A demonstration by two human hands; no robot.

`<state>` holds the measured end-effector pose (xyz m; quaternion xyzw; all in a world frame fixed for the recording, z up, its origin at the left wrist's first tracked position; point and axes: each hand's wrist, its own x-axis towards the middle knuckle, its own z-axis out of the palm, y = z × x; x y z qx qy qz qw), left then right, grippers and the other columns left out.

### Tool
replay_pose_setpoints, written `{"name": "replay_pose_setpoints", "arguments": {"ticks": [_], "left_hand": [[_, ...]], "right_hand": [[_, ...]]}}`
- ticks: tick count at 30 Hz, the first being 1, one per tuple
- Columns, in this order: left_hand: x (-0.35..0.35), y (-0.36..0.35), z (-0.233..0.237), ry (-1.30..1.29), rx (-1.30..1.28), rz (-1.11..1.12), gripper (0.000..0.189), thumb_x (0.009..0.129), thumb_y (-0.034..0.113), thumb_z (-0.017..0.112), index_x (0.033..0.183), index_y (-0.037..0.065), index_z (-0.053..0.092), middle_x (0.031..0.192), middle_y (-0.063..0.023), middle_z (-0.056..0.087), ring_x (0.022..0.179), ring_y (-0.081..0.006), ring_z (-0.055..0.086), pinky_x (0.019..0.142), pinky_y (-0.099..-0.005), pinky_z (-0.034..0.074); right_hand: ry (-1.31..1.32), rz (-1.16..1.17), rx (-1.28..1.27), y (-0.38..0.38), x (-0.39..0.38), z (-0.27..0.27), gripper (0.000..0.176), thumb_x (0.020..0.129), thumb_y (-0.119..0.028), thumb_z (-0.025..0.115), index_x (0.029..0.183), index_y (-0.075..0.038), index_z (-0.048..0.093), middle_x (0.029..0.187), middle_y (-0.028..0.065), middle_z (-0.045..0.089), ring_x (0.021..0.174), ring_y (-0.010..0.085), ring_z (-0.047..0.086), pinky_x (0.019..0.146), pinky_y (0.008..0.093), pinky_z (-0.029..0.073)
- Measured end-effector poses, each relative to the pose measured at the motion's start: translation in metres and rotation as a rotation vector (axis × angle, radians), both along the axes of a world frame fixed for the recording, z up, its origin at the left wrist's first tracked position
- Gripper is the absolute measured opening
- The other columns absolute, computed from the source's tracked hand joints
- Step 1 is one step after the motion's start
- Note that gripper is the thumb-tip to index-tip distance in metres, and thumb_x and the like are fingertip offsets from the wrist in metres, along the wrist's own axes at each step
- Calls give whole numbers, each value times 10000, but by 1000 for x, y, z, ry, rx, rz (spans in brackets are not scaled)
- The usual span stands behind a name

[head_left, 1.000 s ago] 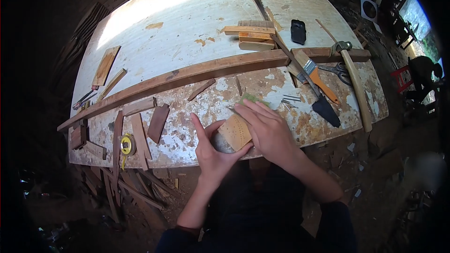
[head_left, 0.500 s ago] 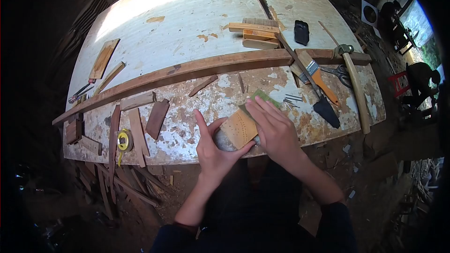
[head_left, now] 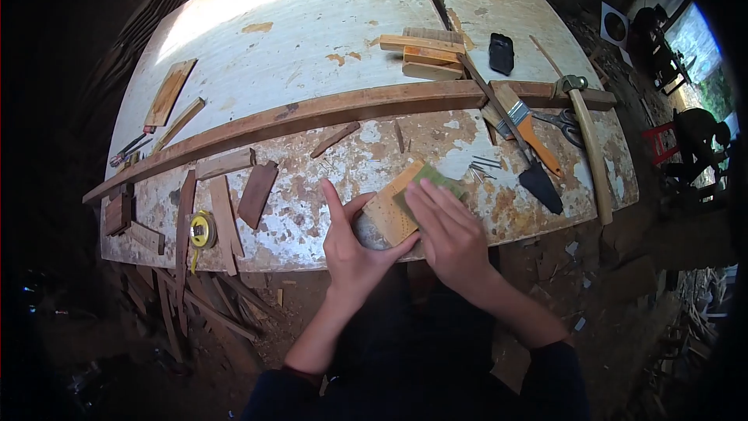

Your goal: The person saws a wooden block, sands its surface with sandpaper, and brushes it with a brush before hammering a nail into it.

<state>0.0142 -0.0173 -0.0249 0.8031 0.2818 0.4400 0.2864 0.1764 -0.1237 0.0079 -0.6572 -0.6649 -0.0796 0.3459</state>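
Note:
At the table's near edge, my left hand (head_left: 349, 251) grips a light wooden block (head_left: 386, 210) by its sides, the index finger sticking up free. Rows of small dark dots run across the block's upper face. My right hand (head_left: 453, 238) lies over a green sheet that looks like sandpaper (head_left: 442, 180), pressing it against the block with fingers held together. Part of the sheet and the block's right side are hidden beneath those fingers. Several nails (head_left: 485, 165) lie on the table just beyond my right hand.
A long wooden beam (head_left: 312, 111) crosses the worn table (head_left: 257, 62). To the right lie a paintbrush (head_left: 538, 140), a trowel (head_left: 539, 187), scissors (head_left: 569, 125) and a hammer (head_left: 590, 148). Wood offcuts (head_left: 257, 195) and a yellow tape measure (head_left: 202, 229) sit to the left.
My right hand and the green sheet have slid a little toward me across the block, uncovering its far end. My left hand keeps its grip; the view has shifted slightly.

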Motion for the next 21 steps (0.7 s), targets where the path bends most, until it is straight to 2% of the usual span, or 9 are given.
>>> {"name": "replay_pose_setpoints", "arguments": {"ticks": [2,3,6,10,11,14,16,18,21], "left_hand": [[-6,2,-11,4,-17,-9,1525,675,244,1088,1752,-115,70,1221,-216,774,1058,-351,793,915,-406,646],[-5,2,-6,12,-6,-4,1528,669,238,1088,1753,-114,69,1220,-215,775,1058,-351,792,911,-406,646],[2,-2,4,26,-20,19,1547,648,228,1091,1755,-110,64,1221,-213,776,1059,-354,789,921,-410,643],[-1,0,5,108,10,35,1574,682,212,1093,1773,-54,-10,1252,-226,761,1096,-333,783,978,-398,629],[0,0,6,129,52,32,1578,708,205,1091,1781,-27,-43,1267,-232,753,1112,-319,782,989,-387,626],[6,-1,7,28,-57,45,1541,657,229,1085,1758,-107,60,1215,-217,773,1092,-378,772,1057,-461,590],[5,4,2,40,-22,32,1525,670,225,1080,1757,-109,64,1225,-222,769,1091,-381,770,1058,-457,590],[3,4,1,50,-25,22,1507,686,218,1073,1756,-113,64,1237,-228,765,1091,-386,768,1066,-455,587],[8,-1,8,38,-85,37,1477,716,205,1056,1754,-118,56,1257,-239,758,1092,-393,768,1087,-454,581]], "right_hand": [[-11,220,-20,-11,-37,0,432,968,-20,729,1393,47,702,1392,199,753,1361,367,705,1166,516,565],[102,258,-21,-7,-25,1,422,972,-12,712,1388,56,699,1377,208,758,1359,380,707,1165,515,563],[36,-117,15,11,18,0,398,985,-34,709,1375,49,716,1357,196,773,1350,347,723,1160,495,572],[96,248,3,0,-21,2,437,955,8,715,1390,56,704,1373,224,760,1352,385,713,1151,512,575],[114,120,10,7,-1,3,415,966,-3,698,1375,59,712,1396,217,754,1368,375,707,1162,503,568],[-46,-140,55,10,3,-2,385,984,-26,686,1358,55,725,1399,200,757,1373,359,708,1166,491,568],[-24,128,4,-9,-37,-3,383,995,-43,681,1364,50,726,1398,195,757,1386,354,699,1186,497,551],[10,131,49,-3,-16,-9,381,1001,-50,681,1366,49,727,1401,197,755,1389,347,698,1192,496,546],[-11,-160,50,8,-4,-2,386,993,-48,694,1365,50,726,1395,187,760,1374,342,708,1184,493,555]]}}
